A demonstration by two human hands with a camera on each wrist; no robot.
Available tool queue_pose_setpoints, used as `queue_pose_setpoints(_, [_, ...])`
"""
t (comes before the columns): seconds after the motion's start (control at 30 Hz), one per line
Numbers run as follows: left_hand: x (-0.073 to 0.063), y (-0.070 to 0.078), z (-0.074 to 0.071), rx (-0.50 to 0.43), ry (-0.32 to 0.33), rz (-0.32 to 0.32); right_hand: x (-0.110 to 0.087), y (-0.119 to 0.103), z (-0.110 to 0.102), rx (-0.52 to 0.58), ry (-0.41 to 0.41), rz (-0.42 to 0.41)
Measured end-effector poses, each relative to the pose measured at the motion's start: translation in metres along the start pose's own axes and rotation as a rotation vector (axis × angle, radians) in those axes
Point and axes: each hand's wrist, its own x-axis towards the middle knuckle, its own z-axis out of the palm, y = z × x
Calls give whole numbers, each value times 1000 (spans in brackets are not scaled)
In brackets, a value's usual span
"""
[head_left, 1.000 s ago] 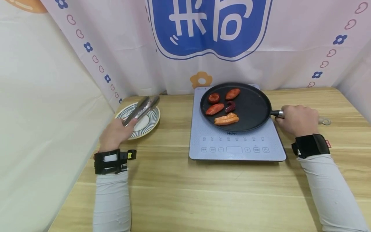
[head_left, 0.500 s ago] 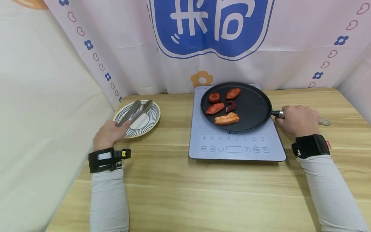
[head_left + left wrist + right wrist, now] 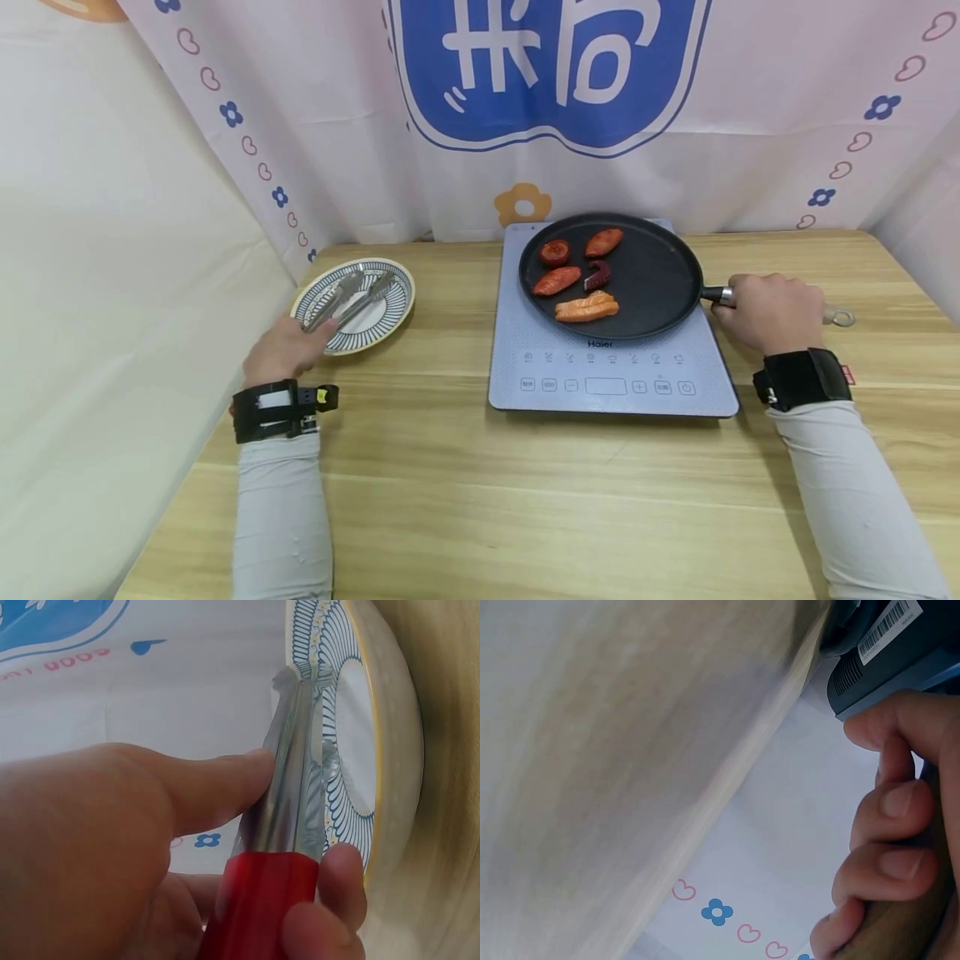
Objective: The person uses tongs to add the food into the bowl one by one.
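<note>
My left hand holds metal tongs by their red grip, thumb on the metal. The tongs' spread tips lie over a blue-patterned plate; I cannot tell whether they touch it. My right hand grips the handle of a flat black frying pan, with fingers curled round its brown part in the right wrist view. In the pan's left half sit two scored sausage pieces, a round red slice, a curled purple tentacle and an orange salmon piece.
The pan stands on a pale Haier induction cooker with touch keys along its front. Under everything is a wooden table. A printed curtain hangs behind it, and white cloth borders the left side.
My left hand has shifted slightly left, and the tongs have come down lower over the plate, their tips now spread over it. The right hand, pan and food stay in place.
</note>
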Motion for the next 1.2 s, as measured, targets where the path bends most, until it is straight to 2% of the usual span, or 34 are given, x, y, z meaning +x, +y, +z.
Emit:
queue_pose_setpoints(0.33, [1,-2,1,-56,-36,-5,0,0,1,0,5,-5])
queue_pose_setpoints(0.63, [-1,-3,-2,-95,-105,-1,-1,-1,-2,10,-5,-7])
queue_pose_setpoints(0.93, [3,-4,-2,-85,-113,1,-2,-1,-1,15,-1,-3])
queue_pose_setpoints(1.2, [8,-8,1,-115,-137,7,-2,-1,0,10,11,-6])
